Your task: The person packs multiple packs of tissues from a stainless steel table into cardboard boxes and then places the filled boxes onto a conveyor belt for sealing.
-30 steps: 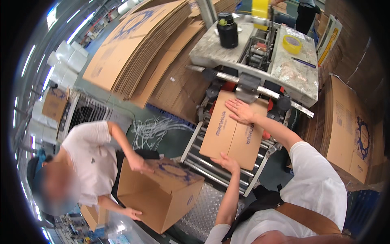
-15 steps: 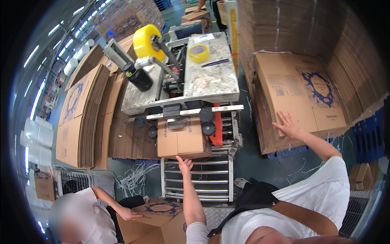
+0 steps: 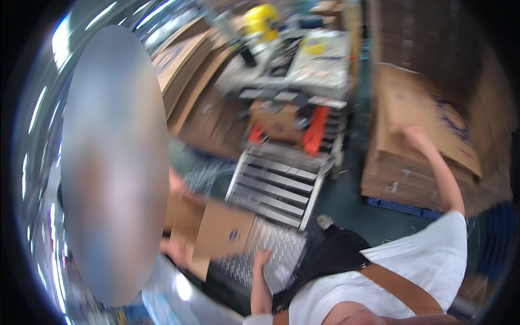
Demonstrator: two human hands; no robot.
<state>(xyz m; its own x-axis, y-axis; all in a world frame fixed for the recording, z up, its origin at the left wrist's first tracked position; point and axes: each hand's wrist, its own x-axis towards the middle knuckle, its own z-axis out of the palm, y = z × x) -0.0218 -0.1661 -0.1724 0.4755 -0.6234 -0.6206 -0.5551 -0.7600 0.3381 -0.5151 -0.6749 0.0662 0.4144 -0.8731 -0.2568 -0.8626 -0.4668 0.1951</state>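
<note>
My right hand (image 3: 416, 136) is closed on the near edge of a flat carton (image 3: 433, 116), which lies on top of the tall stack at the right and is slightly askew. My left hand (image 3: 262, 258) hangs low, fingers curled with nothing visible in them. It is just right of an open cardboard box (image 3: 223, 232), apart from it, above a metal tread plate (image 3: 279, 246). A co-worker's two hands (image 3: 174, 252) are at that box's left side. A closed box (image 3: 277, 120) sits in the taping machine (image 3: 325, 67) ahead. Motion blurs the picture.
A roller conveyor (image 3: 273, 187) runs from the machine toward me. Stacked flat cartons (image 3: 208, 116) stand left of it, with loose white straps (image 3: 206, 179) on the floor. The right stack rests on a blue pallet (image 3: 403, 208). A co-worker is close at left.
My view has swung left. My right hand has gone from lying flat to closing on the carton's edge. My left hand has left the box, now farther inside the machine. The co-worker's box is raised and turned.
</note>
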